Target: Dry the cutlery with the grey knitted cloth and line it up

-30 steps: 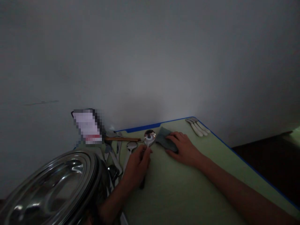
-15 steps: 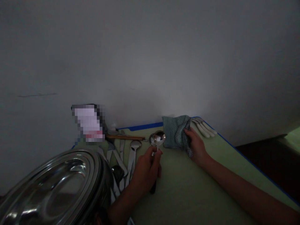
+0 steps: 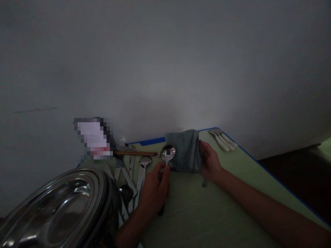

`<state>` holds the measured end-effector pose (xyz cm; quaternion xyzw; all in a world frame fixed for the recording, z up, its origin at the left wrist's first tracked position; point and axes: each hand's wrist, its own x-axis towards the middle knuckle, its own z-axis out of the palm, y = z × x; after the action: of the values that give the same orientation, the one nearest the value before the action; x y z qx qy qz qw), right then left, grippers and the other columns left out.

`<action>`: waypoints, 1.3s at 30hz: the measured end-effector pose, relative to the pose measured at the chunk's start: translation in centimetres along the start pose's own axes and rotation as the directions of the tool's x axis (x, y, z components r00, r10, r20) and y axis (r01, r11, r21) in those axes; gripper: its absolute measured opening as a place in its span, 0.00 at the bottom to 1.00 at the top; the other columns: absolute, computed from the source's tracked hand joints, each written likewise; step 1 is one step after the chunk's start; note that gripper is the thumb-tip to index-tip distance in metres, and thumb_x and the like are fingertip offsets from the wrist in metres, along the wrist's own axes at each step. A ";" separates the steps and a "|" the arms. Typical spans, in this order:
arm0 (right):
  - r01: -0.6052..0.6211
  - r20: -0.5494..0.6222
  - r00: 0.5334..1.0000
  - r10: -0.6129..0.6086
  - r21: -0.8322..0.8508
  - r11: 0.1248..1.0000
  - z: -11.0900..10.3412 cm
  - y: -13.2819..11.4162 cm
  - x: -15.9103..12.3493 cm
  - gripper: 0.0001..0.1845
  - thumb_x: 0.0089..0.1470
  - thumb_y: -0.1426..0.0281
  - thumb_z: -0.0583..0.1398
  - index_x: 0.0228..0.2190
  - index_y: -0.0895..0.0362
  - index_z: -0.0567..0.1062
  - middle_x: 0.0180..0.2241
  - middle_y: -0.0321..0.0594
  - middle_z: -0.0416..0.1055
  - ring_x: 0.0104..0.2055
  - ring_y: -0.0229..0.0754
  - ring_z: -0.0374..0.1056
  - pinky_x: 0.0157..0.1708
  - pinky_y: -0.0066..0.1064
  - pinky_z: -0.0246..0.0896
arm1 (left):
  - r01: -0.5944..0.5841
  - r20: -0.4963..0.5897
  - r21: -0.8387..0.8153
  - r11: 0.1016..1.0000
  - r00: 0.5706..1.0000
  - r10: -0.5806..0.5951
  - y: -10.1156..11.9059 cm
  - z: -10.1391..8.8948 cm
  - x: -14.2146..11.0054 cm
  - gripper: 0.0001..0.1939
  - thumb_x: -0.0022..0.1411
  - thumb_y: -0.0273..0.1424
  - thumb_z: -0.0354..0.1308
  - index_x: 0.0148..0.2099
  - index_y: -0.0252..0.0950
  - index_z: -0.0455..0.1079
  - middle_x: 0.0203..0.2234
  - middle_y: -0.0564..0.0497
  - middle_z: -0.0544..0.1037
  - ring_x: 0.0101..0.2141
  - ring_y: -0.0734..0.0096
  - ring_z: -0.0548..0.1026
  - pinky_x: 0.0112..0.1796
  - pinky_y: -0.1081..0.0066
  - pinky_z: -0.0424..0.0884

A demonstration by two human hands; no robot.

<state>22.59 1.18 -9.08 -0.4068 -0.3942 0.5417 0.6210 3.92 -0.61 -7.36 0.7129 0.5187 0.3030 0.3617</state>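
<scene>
My left hand (image 3: 156, 184) is closed around a metal spoon (image 3: 168, 152), its shiny bowl pointing up and a dark handle end showing below the fist. Right beside the bowl hangs a grey-green cloth (image 3: 183, 151), which my right hand (image 3: 210, 160) grips at its right edge. The cloth lies partly behind the spoon's bowl; whether they touch I cannot tell. Several spoons and other cutlery (image 3: 141, 179) lie to the left of my left hand, with wooden chopsticks (image 3: 137, 153) across behind them.
A large steel pot with a shiny lid (image 3: 69, 203) fills the lower left. A blurred-out phone-like object (image 3: 93, 137) leans by the wall. Several white-handled forks (image 3: 223, 139) lie at the back right of the green table (image 3: 207, 213), which has a blue edge.
My right hand has brought the cloth leftward, closer to the spoon, and the cloth hangs more spread out. The spoon stays in my left hand. The view has shifted slightly.
</scene>
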 end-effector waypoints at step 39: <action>0.050 0.026 0.998 -0.049 -0.036 0.998 -0.6 1.8 0.7 0.13 0.49 0.59 0.61 0.34 0.55 0.74 0.35 0.37 0.76 0.42 0.43 0.70 0.44 0.35 0.63 | -0.329 0.347 0.174 0.928 0.903 0.255 -0.8 -0.2 -0.5 0.16 0.66 0.37 0.42 0.28 0.39 0.61 0.17 0.55 0.67 0.19 0.71 0.67 0.23 0.72 0.55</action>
<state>22.63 1.93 -10.91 -0.4014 -0.4215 0.5241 0.6217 3.20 -0.90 -7.97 0.8590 0.3717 0.1734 0.3063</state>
